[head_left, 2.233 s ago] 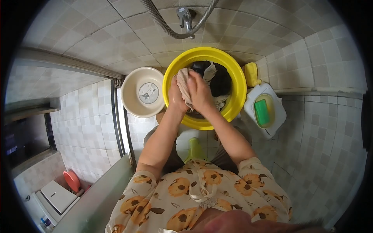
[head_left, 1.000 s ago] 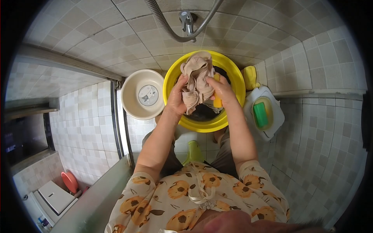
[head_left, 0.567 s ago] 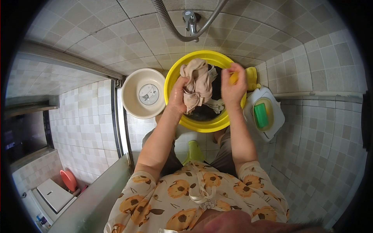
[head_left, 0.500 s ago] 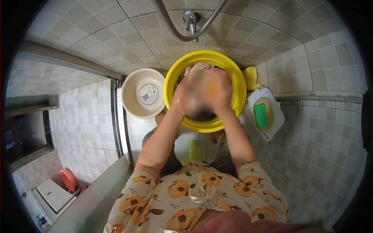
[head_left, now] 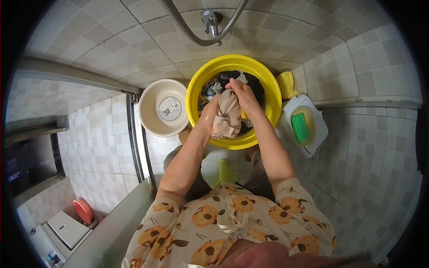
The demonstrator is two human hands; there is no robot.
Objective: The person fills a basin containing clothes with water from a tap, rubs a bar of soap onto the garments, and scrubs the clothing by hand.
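A crumpled beige cloth garment (head_left: 228, 115) is bunched between my two hands over the yellow basin (head_left: 193, 85). My left hand (head_left: 209, 115) grips its left side, the fingers partly hidden behind the folds. Closed on the upper right of the same garment is my right hand (head_left: 245, 99), fingertips near its top. A small orange-yellow patch shows by the right palm; what it is I cannot make out. Under and around the hands lie dark clothes (head_left: 254, 87) and some patterned grey fabric (head_left: 209, 91) inside the basin.
Left of the yellow basin stands a cream basin (head_left: 146, 117) with a cartoon on its bottom. To the right, a green soap bar (head_left: 300, 127) sits in a dish on a white stand (head_left: 318, 127), beside a yellow object (head_left: 288, 85). A tap (head_left: 212, 24) and metal hose (head_left: 182, 27) hang above.
The hands were a blur of motion over the basin; now they show clearly, lower and closer together, with the beige garment bunched between them. More dark clothing is visible behind.
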